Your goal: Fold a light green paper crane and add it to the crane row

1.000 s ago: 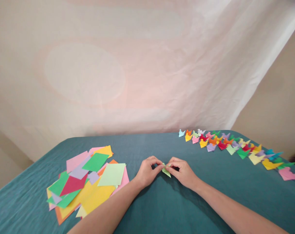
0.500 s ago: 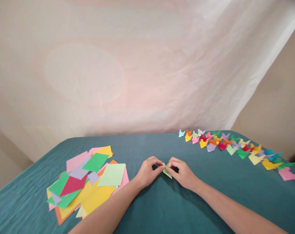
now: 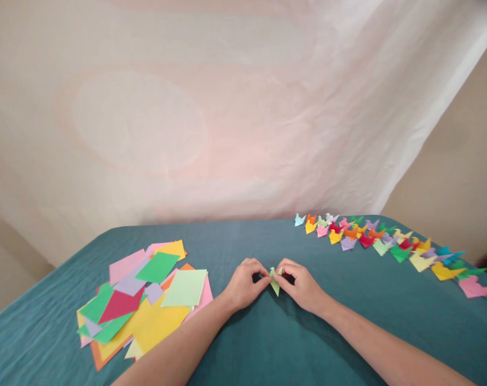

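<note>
A small light green folded paper piece is pinched between both hands over the middle of the teal tablecloth. My left hand grips its left side with curled fingers. My right hand grips its right side the same way, fingertips almost meeting. The piece's pointed tip hangs downward between the thumbs.
A loose pile of coloured paper squares lies to the left, a pale green sheet on top. Several finished folded paper birds form a curved band along the right. A pale fabric backdrop hangs behind the table.
The green piece has been squeezed narrower and its tip now points more straight down. Both hands stay in place, fingers shifting slightly.
</note>
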Motion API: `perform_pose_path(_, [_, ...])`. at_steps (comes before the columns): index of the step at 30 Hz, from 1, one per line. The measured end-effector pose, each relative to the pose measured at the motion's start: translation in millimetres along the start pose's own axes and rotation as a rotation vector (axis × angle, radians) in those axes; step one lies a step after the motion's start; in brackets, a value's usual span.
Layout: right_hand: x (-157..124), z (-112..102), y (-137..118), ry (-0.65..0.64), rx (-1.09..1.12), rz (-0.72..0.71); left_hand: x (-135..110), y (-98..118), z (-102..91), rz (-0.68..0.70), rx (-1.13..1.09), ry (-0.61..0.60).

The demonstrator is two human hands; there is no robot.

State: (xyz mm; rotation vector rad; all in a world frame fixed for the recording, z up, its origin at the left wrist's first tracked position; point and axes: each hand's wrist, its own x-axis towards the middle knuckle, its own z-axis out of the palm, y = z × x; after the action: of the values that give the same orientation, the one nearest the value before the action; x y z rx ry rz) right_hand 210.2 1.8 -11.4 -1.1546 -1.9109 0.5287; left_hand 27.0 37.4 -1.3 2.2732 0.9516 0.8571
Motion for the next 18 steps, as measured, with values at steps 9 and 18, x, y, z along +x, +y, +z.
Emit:
perform_pose_path(9, [-0.6, 1.3, -0.1, -0.031, -0.043, -0.017, -0.3, 0.5, 0.6, 0.030, -0.077, 0.074])
perform_pose_path(18, [0.2, 1.0, -0.2, -0.025, 0.006, 0.029, 0.6, 0.0, 0.4, -0.010, -0.109, 0.073])
